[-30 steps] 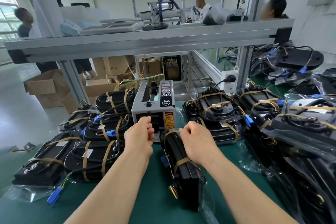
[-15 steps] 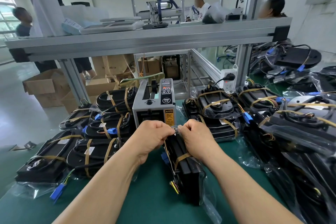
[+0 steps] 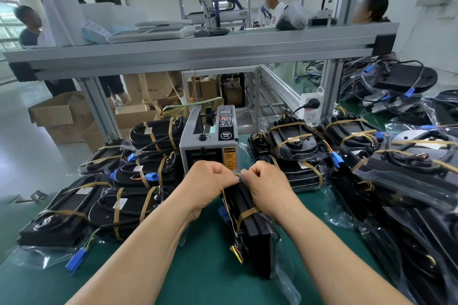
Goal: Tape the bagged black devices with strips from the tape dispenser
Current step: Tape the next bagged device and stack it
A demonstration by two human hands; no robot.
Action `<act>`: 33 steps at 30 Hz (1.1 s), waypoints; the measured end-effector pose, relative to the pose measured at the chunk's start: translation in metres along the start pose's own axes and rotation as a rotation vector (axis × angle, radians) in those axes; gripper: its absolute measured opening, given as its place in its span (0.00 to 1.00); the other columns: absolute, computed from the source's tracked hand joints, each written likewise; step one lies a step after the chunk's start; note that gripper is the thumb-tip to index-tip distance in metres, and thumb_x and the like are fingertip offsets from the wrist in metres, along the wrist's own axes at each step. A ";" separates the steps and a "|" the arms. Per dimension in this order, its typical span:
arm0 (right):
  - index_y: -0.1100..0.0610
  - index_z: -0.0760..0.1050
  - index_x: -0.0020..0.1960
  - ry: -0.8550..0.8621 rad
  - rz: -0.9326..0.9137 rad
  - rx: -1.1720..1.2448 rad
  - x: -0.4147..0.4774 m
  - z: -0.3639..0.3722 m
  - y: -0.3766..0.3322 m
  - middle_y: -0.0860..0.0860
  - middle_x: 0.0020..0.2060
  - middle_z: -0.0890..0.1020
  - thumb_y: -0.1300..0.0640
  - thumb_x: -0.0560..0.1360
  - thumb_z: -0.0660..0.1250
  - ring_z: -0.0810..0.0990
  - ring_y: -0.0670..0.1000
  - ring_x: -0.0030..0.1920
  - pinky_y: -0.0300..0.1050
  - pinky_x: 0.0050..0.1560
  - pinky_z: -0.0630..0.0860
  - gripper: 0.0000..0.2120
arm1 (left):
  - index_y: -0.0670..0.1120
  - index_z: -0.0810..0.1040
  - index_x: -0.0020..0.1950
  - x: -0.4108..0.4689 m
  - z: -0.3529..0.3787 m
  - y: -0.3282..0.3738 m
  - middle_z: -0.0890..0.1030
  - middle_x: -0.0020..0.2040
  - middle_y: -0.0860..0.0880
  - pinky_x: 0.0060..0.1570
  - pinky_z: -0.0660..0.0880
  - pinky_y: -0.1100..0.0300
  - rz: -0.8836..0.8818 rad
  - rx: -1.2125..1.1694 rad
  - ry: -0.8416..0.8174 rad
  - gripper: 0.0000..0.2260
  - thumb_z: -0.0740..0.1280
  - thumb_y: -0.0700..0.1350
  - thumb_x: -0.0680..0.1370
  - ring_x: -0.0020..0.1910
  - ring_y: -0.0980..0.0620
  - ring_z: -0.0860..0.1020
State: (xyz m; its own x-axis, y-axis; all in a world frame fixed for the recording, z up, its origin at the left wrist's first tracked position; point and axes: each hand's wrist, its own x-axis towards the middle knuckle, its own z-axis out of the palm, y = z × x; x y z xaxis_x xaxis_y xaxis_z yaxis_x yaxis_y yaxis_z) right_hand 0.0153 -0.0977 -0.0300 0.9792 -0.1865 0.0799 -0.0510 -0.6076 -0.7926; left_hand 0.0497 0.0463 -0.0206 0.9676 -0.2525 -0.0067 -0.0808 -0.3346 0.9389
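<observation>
A bagged black device (image 3: 250, 233) stands on its edge on the green table (image 3: 203, 277), right in front of me, with one brown tape band across it. My left hand (image 3: 209, 182) and my right hand (image 3: 266, 184) meet at its far top end, fingers curled, pinching the clear bag and a strip of tape between them. The grey tape dispenser (image 3: 209, 142) stands just behind my hands, its slot hidden by my left hand.
Taped bagged devices (image 3: 128, 208) are piled to the left and more (image 3: 295, 148) to the right, with blue connectors sticking out. An aluminium frame shelf (image 3: 198, 51) spans overhead. Cardboard boxes (image 3: 62, 116) sit on the floor behind. Several people stand in the background.
My left hand left the dispenser's slot and came to the device's top, meeting my right hand there. The hands now sit closer together, both pinching at the bag's end.
</observation>
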 end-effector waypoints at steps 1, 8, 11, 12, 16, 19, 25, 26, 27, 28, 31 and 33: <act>0.55 0.73 0.43 0.000 0.000 0.001 0.000 0.000 0.000 0.49 0.38 0.76 0.49 0.81 0.61 0.75 0.53 0.44 0.46 0.42 0.68 0.13 | 0.48 0.79 0.29 0.000 0.000 0.000 0.72 0.22 0.58 0.22 0.64 0.74 0.001 -0.006 -0.001 0.12 0.73 0.40 0.72 0.20 0.64 0.68; 0.54 0.73 0.42 0.004 0.003 0.013 0.000 -0.001 0.000 0.49 0.38 0.77 0.48 0.80 0.61 0.76 0.53 0.44 0.47 0.43 0.70 0.13 | 0.47 0.79 0.30 0.001 -0.002 0.000 0.72 0.22 0.56 0.23 0.65 0.71 -0.030 -0.043 -0.029 0.11 0.73 0.40 0.72 0.20 0.63 0.67; 0.55 0.73 0.43 -0.003 0.008 0.024 0.000 -0.001 0.000 0.50 0.39 0.78 0.48 0.81 0.61 0.76 0.53 0.45 0.48 0.44 0.71 0.13 | 0.48 0.78 0.28 0.002 -0.001 -0.001 0.72 0.21 0.57 0.21 0.64 0.73 -0.022 -0.030 -0.018 0.14 0.73 0.39 0.73 0.19 0.64 0.68; 0.55 0.73 0.43 -0.006 0.011 0.030 0.000 -0.001 -0.001 0.50 0.40 0.78 0.48 0.81 0.61 0.77 0.53 0.45 0.49 0.45 0.72 0.12 | 0.48 0.78 0.28 0.002 -0.001 -0.001 0.72 0.21 0.57 0.21 0.64 0.74 -0.018 -0.028 -0.013 0.14 0.73 0.39 0.73 0.19 0.64 0.68; 0.54 0.73 0.43 -0.011 0.006 0.034 0.000 -0.002 -0.001 0.51 0.41 0.78 0.48 0.81 0.61 0.77 0.54 0.46 0.52 0.48 0.74 0.12 | 0.45 0.78 0.30 0.003 0.000 -0.002 0.71 0.19 0.58 0.21 0.63 0.75 0.025 0.022 0.013 0.12 0.74 0.40 0.73 0.18 0.65 0.68; 0.54 0.73 0.42 -0.007 0.003 0.044 0.000 -0.001 0.000 0.50 0.39 0.78 0.48 0.80 0.62 0.76 0.52 0.44 0.51 0.46 0.73 0.12 | 0.45 0.79 0.33 0.002 0.002 -0.004 0.73 0.21 0.58 0.23 0.65 0.74 0.045 0.042 0.065 0.09 0.75 0.41 0.72 0.20 0.65 0.69; 0.54 0.73 0.41 0.004 0.002 0.049 0.002 0.001 0.002 0.49 0.37 0.77 0.46 0.80 0.63 0.75 0.51 0.41 0.46 0.37 0.68 0.14 | 0.46 0.79 0.40 0.003 0.015 -0.009 0.77 0.32 0.53 0.34 0.71 0.61 -0.023 0.016 0.239 0.08 0.75 0.47 0.71 0.31 0.56 0.73; 0.54 0.72 0.41 0.006 0.001 0.039 0.003 0.001 0.001 0.49 0.38 0.77 0.46 0.80 0.63 0.75 0.52 0.42 0.47 0.38 0.67 0.14 | 0.47 0.79 0.38 0.004 0.017 -0.009 0.77 0.32 0.53 0.35 0.71 0.59 -0.033 0.007 0.261 0.08 0.75 0.48 0.71 0.32 0.54 0.73; 0.53 0.72 0.40 0.008 0.002 0.028 0.004 0.002 0.001 0.49 0.38 0.77 0.46 0.80 0.63 0.75 0.53 0.43 0.47 0.39 0.67 0.14 | 0.47 0.78 0.37 0.005 0.018 -0.009 0.77 0.32 0.52 0.36 0.71 0.58 -0.044 -0.004 0.277 0.09 0.75 0.48 0.72 0.32 0.54 0.73; 0.53 0.72 0.40 0.010 0.006 0.019 0.004 0.002 0.001 0.49 0.38 0.77 0.46 0.80 0.62 0.75 0.53 0.44 0.46 0.40 0.66 0.14 | 0.47 0.78 0.37 0.005 0.019 -0.008 0.77 0.32 0.52 0.37 0.72 0.57 -0.050 -0.013 0.282 0.09 0.75 0.49 0.72 0.32 0.53 0.73; 0.54 0.72 0.43 0.012 0.021 0.010 0.006 0.001 0.002 0.50 0.40 0.77 0.47 0.81 0.62 0.75 0.53 0.46 0.46 0.43 0.66 0.13 | 0.46 0.79 0.39 0.004 0.023 -0.010 0.79 0.35 0.51 0.39 0.74 0.55 -0.047 -0.026 0.282 0.10 0.75 0.51 0.73 0.34 0.53 0.75; 0.55 0.73 0.45 0.015 0.026 0.017 0.005 -0.001 0.004 0.49 0.41 0.78 0.48 0.81 0.61 0.75 0.53 0.47 0.46 0.44 0.66 0.12 | 0.46 0.79 0.43 0.001 0.025 -0.011 0.80 0.37 0.50 0.37 0.77 0.59 -0.069 -0.088 0.259 0.10 0.74 0.51 0.73 0.35 0.55 0.76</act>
State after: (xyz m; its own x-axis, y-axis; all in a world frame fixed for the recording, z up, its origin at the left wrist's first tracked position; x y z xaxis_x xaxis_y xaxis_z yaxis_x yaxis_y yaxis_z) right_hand 0.0201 -0.1017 -0.0327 0.9745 -0.2138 0.0686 -0.0727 -0.5896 -0.8044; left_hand 0.0456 0.0276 -0.0397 0.9999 0.0121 0.0057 -0.0024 -0.2595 0.9657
